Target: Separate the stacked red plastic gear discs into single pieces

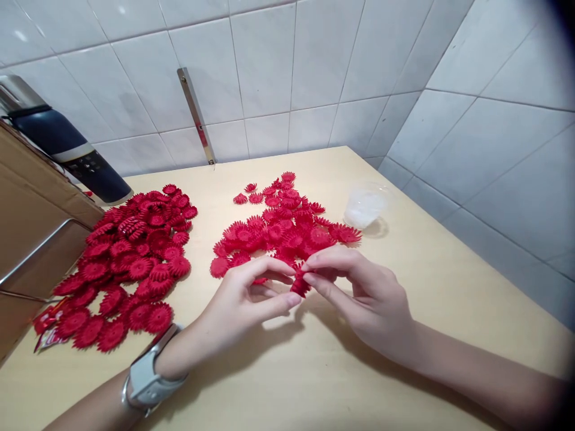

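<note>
Between my two hands is a small red fabric flower piece with pointed, fringed edges. My left hand pinches it from the left with thumb and fingers. From the right, my right hand grips its upper side between thumb and forefinger. Just beyond my fingers spreads a loose pile of similar red flower pieces. A larger heap of round red flowers lies to the left, several of them flat and disc-like. My fingers hide part of the held piece.
A clear plastic cup with white contents stands at the right. On the left are a cardboard box, a dark blue bottle and a small shiny wrapper. A tiled wall borders the table at the back.
</note>
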`<state>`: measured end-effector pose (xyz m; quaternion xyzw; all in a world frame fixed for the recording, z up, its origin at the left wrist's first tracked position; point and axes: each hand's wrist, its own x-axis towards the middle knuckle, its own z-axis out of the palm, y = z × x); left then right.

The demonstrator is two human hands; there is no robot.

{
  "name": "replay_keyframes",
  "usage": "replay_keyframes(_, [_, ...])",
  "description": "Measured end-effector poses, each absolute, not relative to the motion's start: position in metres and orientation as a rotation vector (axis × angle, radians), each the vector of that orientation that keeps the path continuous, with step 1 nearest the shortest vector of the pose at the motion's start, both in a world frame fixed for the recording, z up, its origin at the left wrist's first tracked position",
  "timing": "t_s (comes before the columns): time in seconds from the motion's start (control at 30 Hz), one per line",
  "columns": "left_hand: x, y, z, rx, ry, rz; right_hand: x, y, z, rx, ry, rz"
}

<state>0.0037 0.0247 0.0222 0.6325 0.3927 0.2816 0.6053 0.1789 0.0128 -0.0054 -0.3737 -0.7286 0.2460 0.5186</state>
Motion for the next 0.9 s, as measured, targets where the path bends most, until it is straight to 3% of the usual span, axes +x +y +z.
replay_keyframes(0.4, [0.0038, 0.0271, 0.0204, 1.342, 0.946, 0.747, 0.1755, 0.0131, -0.0031, -0.887, -1.518, 0.918])
replay_keyframes(0.63, [0.0043, 0.0246, 0.0182, 1.458, 0.912, 0.768, 0.1746, 0.0133, 0.0, -0.848, -1.282, 1.663])
replay_keyframes(0.9, [0.0047, 0.0229, 0.0173, 1.321, 0.833, 0.756, 0.1733, 0.0168, -0.0061, -0.809, -1.151, 1.788])
